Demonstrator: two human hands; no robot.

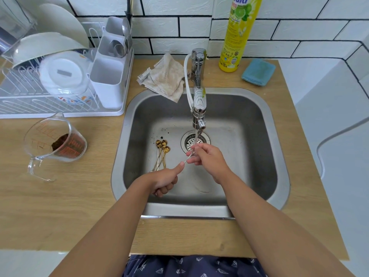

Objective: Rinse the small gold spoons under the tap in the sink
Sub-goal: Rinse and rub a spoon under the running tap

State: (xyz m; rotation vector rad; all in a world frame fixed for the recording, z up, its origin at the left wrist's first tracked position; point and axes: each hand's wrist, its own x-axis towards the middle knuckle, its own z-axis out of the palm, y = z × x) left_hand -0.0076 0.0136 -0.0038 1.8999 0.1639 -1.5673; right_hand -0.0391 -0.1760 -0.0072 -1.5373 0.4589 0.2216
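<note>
my left hand [165, 181]: nearest to me, low over the front of the sink, mostly curled, thumb and forefinger pinched on the handle end of one thin spoon [189, 156]
my right hand [207, 156]: just beyond it, fingers [192, 153] closed round the upper part of the same spoon, right under the running stream
spoon in hand: it slants from my left pinch up into my right fingers; its bowl is hidden by them and by the water, so I cannot tell how clean it is
how to do it well: I judge it best to keep the left pinch firm, turn the handle slowly and rub the bowl with my right fingers so both faces meet the water, holding it over the drain strainer [194, 141] without letting go
the other small gold spoons [162, 150]: a bunch lying on the sink floor left of the drain, bowls pointing away from me, near dark specks, apparently waiting their turn
square stainless steel sink [265, 156]: set into the pale wooden desk [60, 196]
chrome tap with a white hose [198, 96]: open, a narrow stream falling onto my right fingers
further off: a clear glass measuring jug [54, 140] with brown grounds lies on its side on the desk to the left
</note>
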